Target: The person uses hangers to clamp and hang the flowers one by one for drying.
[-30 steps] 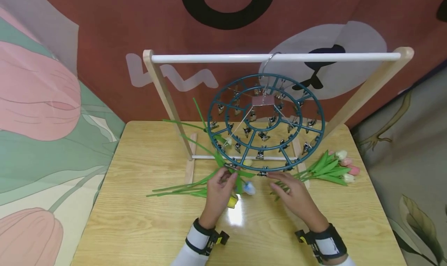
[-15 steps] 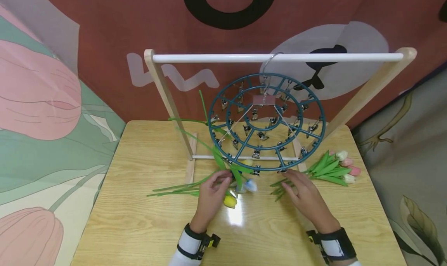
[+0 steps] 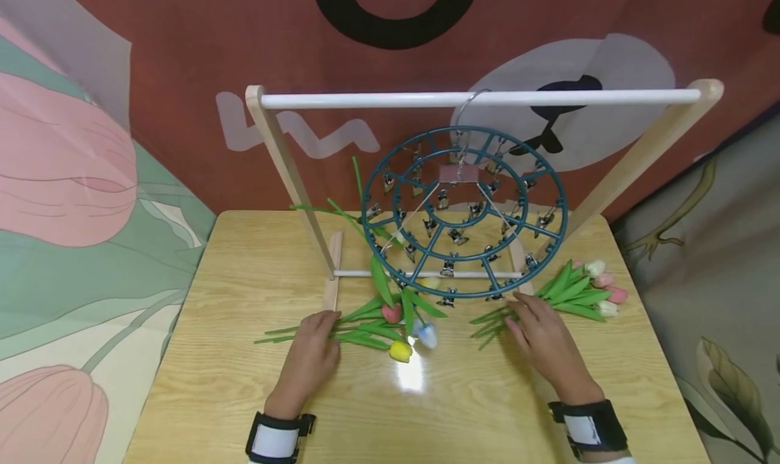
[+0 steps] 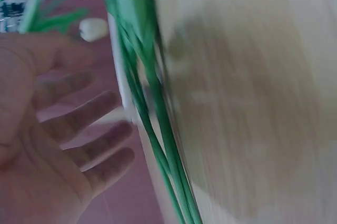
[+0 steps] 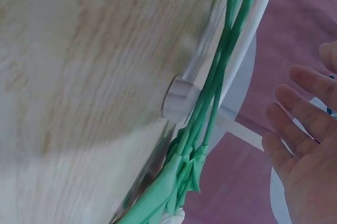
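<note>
My left hand (image 3: 311, 349) hovers low over the stems of the left bunch of artificial tulips (image 3: 359, 332), its fingers loose and spread in the left wrist view. That bunch shows a yellow tulip (image 3: 400, 351), a red tulip (image 3: 392, 313) and a blue tulip (image 3: 428, 335). My right hand (image 3: 545, 335) is above the stems of the right bunch of pink and white tulips (image 3: 575, 294), fingers extended and holding nothing. A round teal clip hanger (image 3: 435, 255) hangs just beyond both hands. Green stems (image 3: 319, 210) stick out at its left side, where some tulips hang.
A wooden stand (image 3: 283, 159) with a white top rail (image 3: 378, 101) carries the hanger. Several metal clips (image 3: 447, 267) dangle from the rings. The stand's feet rest on the wooden table (image 3: 244, 396), and a printed cloth (image 3: 183, 57) is behind.
My left hand has left the hanger's front-left rim and moved left and down to the stems. My right hand has shifted right, away from the front clips. The hanger has turned slightly.
</note>
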{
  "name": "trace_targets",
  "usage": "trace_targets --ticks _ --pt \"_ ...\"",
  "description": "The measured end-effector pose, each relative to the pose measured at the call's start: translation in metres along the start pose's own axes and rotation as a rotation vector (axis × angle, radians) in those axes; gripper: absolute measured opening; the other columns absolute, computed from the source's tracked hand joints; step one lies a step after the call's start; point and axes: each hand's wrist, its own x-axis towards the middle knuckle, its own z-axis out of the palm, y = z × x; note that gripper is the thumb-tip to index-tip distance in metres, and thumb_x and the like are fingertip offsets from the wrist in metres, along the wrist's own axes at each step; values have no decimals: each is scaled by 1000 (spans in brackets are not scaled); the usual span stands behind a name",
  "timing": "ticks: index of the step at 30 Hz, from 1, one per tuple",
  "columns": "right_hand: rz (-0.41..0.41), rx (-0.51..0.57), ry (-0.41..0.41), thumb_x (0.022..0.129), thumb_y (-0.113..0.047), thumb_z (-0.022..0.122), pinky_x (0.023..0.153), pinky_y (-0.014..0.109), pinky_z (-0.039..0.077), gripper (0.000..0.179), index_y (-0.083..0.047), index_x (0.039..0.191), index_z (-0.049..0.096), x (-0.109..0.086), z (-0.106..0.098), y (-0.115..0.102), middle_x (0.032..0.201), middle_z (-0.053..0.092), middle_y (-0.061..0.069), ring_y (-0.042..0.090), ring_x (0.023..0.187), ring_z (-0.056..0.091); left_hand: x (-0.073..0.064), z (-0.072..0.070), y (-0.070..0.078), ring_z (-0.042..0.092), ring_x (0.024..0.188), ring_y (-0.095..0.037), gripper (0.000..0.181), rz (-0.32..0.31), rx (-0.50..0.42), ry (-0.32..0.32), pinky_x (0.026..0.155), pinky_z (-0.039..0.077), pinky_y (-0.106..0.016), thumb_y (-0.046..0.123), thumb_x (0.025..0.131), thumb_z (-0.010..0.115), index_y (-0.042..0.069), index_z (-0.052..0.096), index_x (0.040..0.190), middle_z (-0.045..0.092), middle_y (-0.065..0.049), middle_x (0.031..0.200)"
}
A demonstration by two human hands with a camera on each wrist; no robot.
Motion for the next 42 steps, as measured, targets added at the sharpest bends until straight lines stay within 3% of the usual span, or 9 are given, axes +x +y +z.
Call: trace_targets --ticks 3,5,7,10,12,20,26,36,42 --pt "2 -9 -4 110 -53 29 97 59 53 73 7 115 70 -3 1 1 127 65 27 44 116 62 -4 0 -8 58 126 -40 42 39 133 -10 107 51 -55 -3 88 70 -2 67 130 64 -21 130" --pt "3 -12 -11 111 -50 33 98 59 52 69 7 115 70 -4 2 2 127 65 27 44 116 62 -5 2 -12 60 122 -40 38 63 175 8 104 53 -54 -4 87 69 -3 69 126 66 -21 126" --pt "6 -11 -17 110 -41 49 98 59 52 52 7 115 70 -6 2 3 127 65 27 44 117 61 -5 4 -15 62 119 -39 35 78 199 25 101 55 -53 -5 88 70 -2 71 123 67 -21 122" --pt "20 -8 -29 97 -20 73 99 60 52 33 7 117 69 -7 1 3 128 65 27 44 118 61 -4 8 -18 63 112 -37 30 98 222 47 95 57 -50 -7 89 71 -3 72 119 68 -20 117" --pt "31 -1 -38 85 -8 81 100 60 51 36 6 117 69 -8 2 2 129 65 26 44 118 61 -3 10 -20 64 107 -36 28 106 245 58 90 59 -46 -10 89 72 -3 73 117 68 -19 113" --pt "33 26 -44 82 -5 81 99 60 52 36 7 115 70 -11 4 -4 126 66 26 44 116 62 1 11 -24 61 86 -26 25 116 327 68 66 55 -35 -11 85 77 1 76 108 66 -12 96" --pt "28 45 -61 83 -5 80 99 58 52 35 5 116 70 -11 5 -12 126 66 25 42 116 62 3 8 -21 62 85 -25 27 145 339 88 64 55 -35 -12 82 79 3 77 105 67 -10 94" --pt "58 82 -105 88 -7 79 99 55 54 33 2 118 70 -4 6 -32 131 65 21 38 120 61 5 -6 0 61 86 -24 31 197 304 140 62 51 -35 -13 78 79 4 78 103 66 -8 94" --pt "52 106 -116 89 -8 79 98 50 56 35 1 121 69 -2 7 -41 130 65 17 33 120 61 6 -5 7 60 85 -22 33 222 230 139 66 53 -34 -18 79 76 5 78 102 66 -6 94"
